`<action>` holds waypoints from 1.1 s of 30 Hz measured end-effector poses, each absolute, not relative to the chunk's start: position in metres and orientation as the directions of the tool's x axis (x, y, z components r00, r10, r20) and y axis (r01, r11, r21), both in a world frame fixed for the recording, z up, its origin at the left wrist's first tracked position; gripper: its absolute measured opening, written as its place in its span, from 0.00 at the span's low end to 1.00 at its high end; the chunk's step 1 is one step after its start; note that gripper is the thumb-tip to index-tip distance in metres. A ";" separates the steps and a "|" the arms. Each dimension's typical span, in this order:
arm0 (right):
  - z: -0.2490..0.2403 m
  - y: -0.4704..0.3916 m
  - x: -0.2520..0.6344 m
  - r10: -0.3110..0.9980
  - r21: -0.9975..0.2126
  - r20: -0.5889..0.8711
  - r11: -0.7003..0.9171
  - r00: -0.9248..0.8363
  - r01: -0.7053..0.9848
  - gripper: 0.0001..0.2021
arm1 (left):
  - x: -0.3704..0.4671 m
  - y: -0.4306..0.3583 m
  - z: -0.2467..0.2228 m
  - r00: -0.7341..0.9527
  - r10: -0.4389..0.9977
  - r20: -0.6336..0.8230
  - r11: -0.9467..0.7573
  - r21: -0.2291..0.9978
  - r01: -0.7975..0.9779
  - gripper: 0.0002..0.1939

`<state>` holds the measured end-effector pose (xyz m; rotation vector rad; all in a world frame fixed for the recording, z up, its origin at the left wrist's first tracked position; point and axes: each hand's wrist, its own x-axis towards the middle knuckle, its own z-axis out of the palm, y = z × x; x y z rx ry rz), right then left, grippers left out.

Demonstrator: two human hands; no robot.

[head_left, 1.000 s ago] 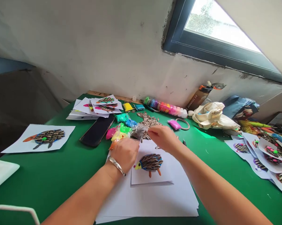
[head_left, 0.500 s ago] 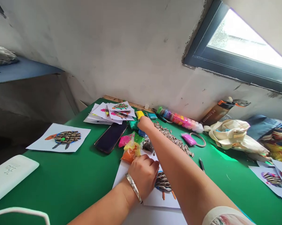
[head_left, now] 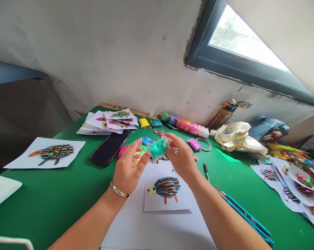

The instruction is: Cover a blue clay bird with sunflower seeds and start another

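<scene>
Between my two hands is a small clear packet of teal clay [head_left: 158, 148], raised over the table. My right hand [head_left: 180, 156] pinches its right end. My left hand [head_left: 129, 166] is at its left end, thumb and fingers closed in around it. Below them a white card [head_left: 149, 203] lies on larger white paper [head_left: 157, 232]. On the card is a hedgehog figure [head_left: 167, 187] made of dark striped seeds, with a yellow head and orange legs. Colored clay packets and loose seeds [head_left: 159, 132] lie partly hidden behind my hands.
A phone [head_left: 108, 148], a stack of seed pictures [head_left: 93, 130] and another picture [head_left: 68, 163] lie left. Yellow clay [head_left: 144, 123] sits behind. At right are a pen [head_left: 206, 171], blue-handled tools [head_left: 248, 215], a cloth bag [head_left: 235, 139], a bottle [head_left: 220, 116] and more pictures [head_left: 297, 201].
My right hand has come back from the clay packets with the teal packet. My left hand has lifted off the card and moved up to the packet. The view has shifted right.
</scene>
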<state>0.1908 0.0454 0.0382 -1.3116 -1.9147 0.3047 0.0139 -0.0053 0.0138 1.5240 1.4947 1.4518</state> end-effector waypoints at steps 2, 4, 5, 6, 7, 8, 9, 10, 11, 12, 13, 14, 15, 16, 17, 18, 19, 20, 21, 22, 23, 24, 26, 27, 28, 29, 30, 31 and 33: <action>0.027 0.019 0.200 0.862 -0.610 0.468 0.476 -0.197 0.633 0.22 | 0.025 -0.008 0.016 -0.088 0.984 0.152 -0.124 0.956 0.267 0.34; 0.018 0.003 0.207 0.870 -0.648 0.453 0.473 -0.197 0.597 0.22 | 0.038 -0.010 0.017 0.056 0.997 0.051 -0.065 0.954 0.292 0.29; 0.014 -0.002 0.209 0.874 -0.674 0.446 0.471 -0.195 0.569 0.22 | 0.044 -0.011 0.017 0.112 0.993 0.031 -0.063 0.951 0.301 0.25; 0.011 -0.005 0.212 0.879 -0.711 0.441 0.465 -0.179 0.528 0.22 | 0.049 -0.011 0.017 0.150 0.989 0.022 -0.066 0.952 0.300 0.23; 0.010 -0.007 0.215 0.892 -0.761 0.424 0.445 -0.158 0.471 0.22 | 0.053 -0.011 0.017 0.167 0.986 0.021 -0.070 0.954 0.291 0.22; 0.008 -0.008 0.217 0.908 -0.813 0.397 0.414 -0.130 0.409 0.21 | 0.057 -0.010 0.017 0.171 0.985 0.022 -0.069 0.959 0.276 0.21; 0.008 -0.008 0.220 0.926 -0.859 0.362 0.375 -0.105 0.349 0.21 | 0.060 -0.009 0.017 0.170 0.985 0.019 -0.064 0.962 0.264 0.20; 0.008 -0.008 0.223 0.943 -0.893 0.322 0.333 -0.088 0.302 0.20 | 0.062 -0.007 0.017 0.167 0.986 0.016 -0.059 0.965 0.257 0.20; 0.008 -0.008 0.225 0.955 -0.914 0.285 0.295 -0.078 0.277 0.18 | 0.064 -0.005 0.017 0.168 0.986 0.013 -0.056 0.966 0.254 0.19; 0.008 -0.007 0.228 0.964 -0.925 0.256 0.265 -0.068 0.274 0.17 | 0.066 -0.003 0.018 0.173 0.985 0.012 -0.056 0.965 0.255 0.18; 0.008 -0.006 0.230 0.971 -0.928 0.231 0.240 -0.064 0.285 0.16 | 0.068 -0.001 0.019 0.179 0.984 0.014 -0.061 0.963 0.263 0.18; 0.008 -0.004 0.232 0.977 -0.930 0.204 0.212 -0.059 0.299 0.15 | 0.071 0.000 0.020 0.185 0.983 0.019 -0.071 0.958 0.279 0.17; 0.008 -0.003 0.234 0.984 -0.936 0.173 0.180 -0.049 0.304 0.15 | 0.072 0.001 0.020 0.193 0.981 0.026 -0.084 0.950 0.300 0.16; 0.009 -0.002 0.235 0.989 -0.945 0.140 0.145 -0.036 0.293 0.14 | 0.074 0.002 0.021 0.201 0.979 0.034 -0.099 0.941 0.324 0.16; 0.009 -0.001 0.236 0.994 -0.956 0.108 0.111 -0.026 0.270 0.13 | 0.075 0.003 0.021 0.209 0.977 0.043 -0.115 0.931 0.347 0.16; 0.010 -0.001 0.236 0.996 -0.966 0.083 0.086 -0.021 0.242 0.11 | 0.076 0.003 0.020 0.214 0.975 0.052 -0.129 0.922 0.366 0.16; 0.010 -0.001 0.236 0.997 -0.973 0.070 0.072 -0.019 0.218 0.08 | 0.076 0.003 0.019 0.214 0.975 0.060 -0.139 0.915 0.380 0.16; 0.010 -0.001 0.235 0.998 -0.977 0.067 0.069 -0.021 0.202 0.06 | 0.075 0.003 0.017 0.208 0.976 0.066 -0.144 0.910 0.388 0.16; 0.011 -0.001 0.234 0.997 -0.978 0.068 0.072 -0.028 0.196 0.05 | 0.073 0.002 0.015 0.194 0.979 0.068 -0.141 0.909 0.392 0.17; 0.011 -0.001 0.232 0.997 -0.978 0.067 0.074 -0.041 0.194 0.04 | 0.072 0.002 0.012 0.178 0.982 0.064 -0.131 0.910 0.394 0.17; 0.011 -0.002 0.230 0.996 -0.981 0.058 0.068 -0.061 0.181 0.04 | 0.069 0.002 0.010 0.165 0.985 0.055 -0.117 0.912 0.392 0.17; 0.011 -0.002 0.229 0.995 -0.988 0.037 0.050 -0.088 0.144 0.04 | 0.067 0.001 0.007 0.156 0.987 0.044 -0.102 0.916 0.387 0.17; 0.011 -0.003 0.226 0.986 -1.000 -0.030 -0.029 -0.163 0.004 0.07 | 0.064 0.001 0.004 0.150 0.988 0.028 -0.082 0.926 0.369 0.17; 0.012 -0.003 0.226 0.978 -0.994 -0.059 -0.075 -0.201 -0.075 0.09 | 0.062 0.002 0.004 0.146 0.989 0.024 -0.076 0.930 0.359 0.17; 0.012 -0.003 0.227 0.969 -0.984 -0.076 -0.110 -0.233 -0.138 0.10 | 0.062 0.002 0.003 0.138 0.990 0.023 -0.070 0.935 0.349 0.17; 0.013 -0.003 0.228 0.965 -0.977 -0.080 -0.126 -0.251 -0.171 0.10 | 0.061 0.002 0.003 0.125 0.992 0.023 -0.064 0.939 0.338 0.17; 0.013 -0.003 0.229 0.963 -0.978 -0.074 -0.121 -0.259 -0.171 0.10 | 0.061 0.002 0.003 0.111 0.994 0.020 -0.056 0.943 0.328 0.18; 0.013 -0.003 0.231 0.964 -0.985 -0.058 -0.099 -0.260 -0.144 0.09 | 0.061 0.003 0.004 0.101 0.995 0.016 -0.047 0.947 0.318 0.18; 0.013 -0.002 0.234 0.967 -0.997 -0.024 -0.040 -0.255 -0.059 0.08 | 0.062 0.002 0.004 0.082 0.997 0.006 -0.031 0.953 0.302 0.20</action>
